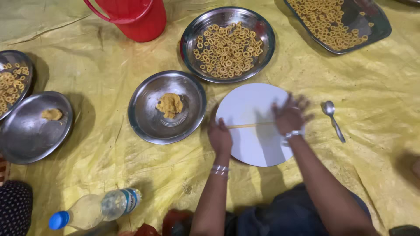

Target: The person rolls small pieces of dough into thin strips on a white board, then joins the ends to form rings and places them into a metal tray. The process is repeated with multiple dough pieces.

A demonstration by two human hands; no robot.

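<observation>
Mid-frame, my left hand (219, 137) and blurred right hand (288, 116), fingers spread flat, press a thin dough rope (249, 126) against the white board (251, 150) for rolling.

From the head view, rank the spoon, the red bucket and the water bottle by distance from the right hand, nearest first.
Measured from the right hand:
1. Spoon, just to its right on the yellow sheet.
2. Red bucket, far up and to the left, at the top edge.
3. Water bottle, lying at the lower left, farthest.
</observation>
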